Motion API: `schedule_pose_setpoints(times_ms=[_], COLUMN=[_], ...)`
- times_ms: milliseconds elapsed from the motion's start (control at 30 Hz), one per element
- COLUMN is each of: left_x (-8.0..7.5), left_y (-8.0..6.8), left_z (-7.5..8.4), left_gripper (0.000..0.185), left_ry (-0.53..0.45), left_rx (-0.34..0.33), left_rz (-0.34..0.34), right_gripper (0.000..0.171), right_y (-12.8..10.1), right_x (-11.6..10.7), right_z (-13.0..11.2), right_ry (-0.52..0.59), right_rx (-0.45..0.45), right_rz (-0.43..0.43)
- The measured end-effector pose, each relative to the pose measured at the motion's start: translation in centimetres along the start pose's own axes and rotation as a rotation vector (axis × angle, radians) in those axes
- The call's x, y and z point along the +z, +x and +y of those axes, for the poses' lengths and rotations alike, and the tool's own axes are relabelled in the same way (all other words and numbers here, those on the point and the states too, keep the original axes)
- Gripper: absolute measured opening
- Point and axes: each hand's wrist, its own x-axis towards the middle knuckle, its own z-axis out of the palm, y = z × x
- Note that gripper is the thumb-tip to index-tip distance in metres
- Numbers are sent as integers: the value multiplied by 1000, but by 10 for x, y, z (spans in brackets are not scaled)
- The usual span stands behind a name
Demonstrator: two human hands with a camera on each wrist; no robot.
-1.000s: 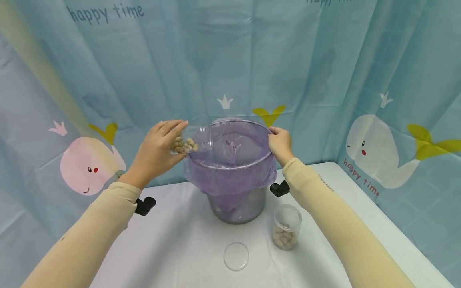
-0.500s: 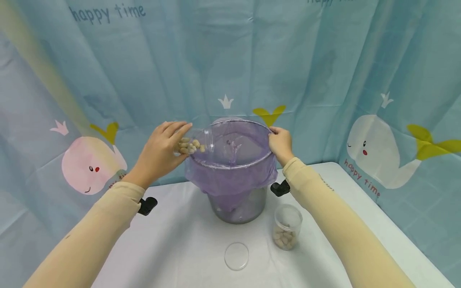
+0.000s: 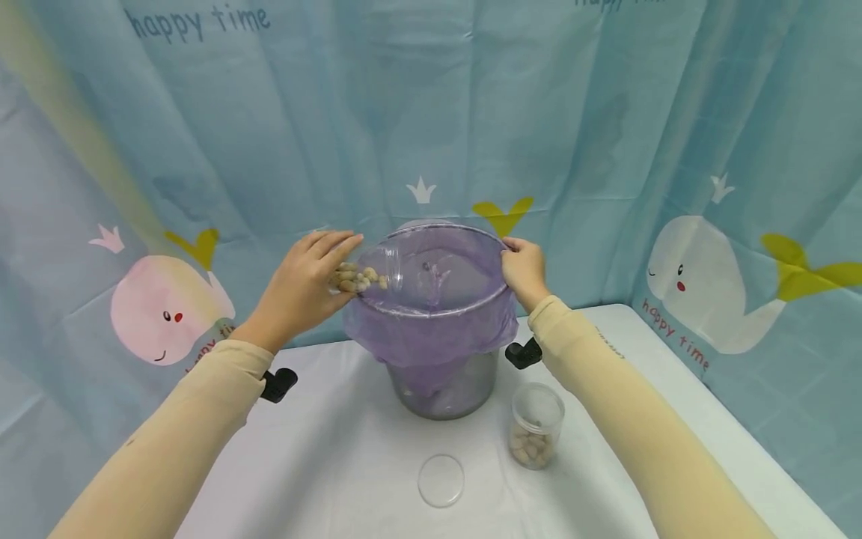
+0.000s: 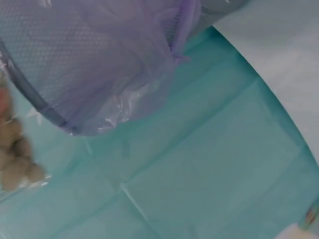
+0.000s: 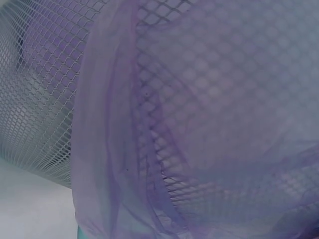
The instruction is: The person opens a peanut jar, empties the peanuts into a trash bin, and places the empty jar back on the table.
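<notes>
My left hand [image 3: 306,288] grips a clear plastic jar [image 3: 367,271] of peanuts, tipped on its side with its mouth over the left rim of a mesh bin [image 3: 465,389]. A purple bag [image 3: 431,340] lines the bin and folds over its rim. Peanuts [image 3: 358,278] lie near the jar's mouth; in the left wrist view peanuts [image 4: 15,157] show at the left edge beside the bag [image 4: 109,74]. My right hand [image 3: 524,271] grips the bin's right rim. The right wrist view is filled by the mesh [image 5: 45,99] and the purple bag [image 5: 209,139].
A second clear jar [image 3: 536,425] with peanuts stands open on the white table [image 3: 323,464], right of the bin. A clear round lid [image 3: 441,480] lies flat in front of the bin. Blue whale-print curtains [image 3: 431,112] close in behind and at both sides.
My left hand has tipped the jar further and moved it slightly right over the rim; the peanuts have slid toward its mouth. My right hand has stayed on the rim.
</notes>
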Motion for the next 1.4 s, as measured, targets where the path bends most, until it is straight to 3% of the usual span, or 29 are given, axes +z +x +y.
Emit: schedule_pose_setpoints(times_ms=[133, 267, 500, 667, 933, 1067, 1233, 1400], left_x=[1, 4, 4, -1, 3, 3, -2, -3], left_y=[-2, -4, -3, -2, -10, -8, -2, -5], left_z=[-1, 0, 1, -2, -5, -6, -8, -7], left_gripper=[81, 81, 80, 81, 81, 81, 80, 79], left_ry=[-12, -9, 3, 18, 9, 19, 63, 43], left_rx=[-7, 0, 10, 2, 1, 27, 45, 64], left_rz=[21, -17, -25, 9, -12, -1, 69, 40], right_gripper=[41, 41, 40, 40, 40, 40, 41, 40], right_y=[0, 1, 1, 1, 2, 2, 1, 0], right_x=[-1, -1, -1, -1, 1, 0, -2, -1], right_z=[-1, -4, -3, -3, -3, -3, -1, 0], right_ry=[1, 2, 0, -4, -6, -2, 4, 3], right_rx=[-4, -6, -2, -4, -2, -3, -3, -2], right_rz=[3, 7, 14, 16, 15, 15, 7, 5])
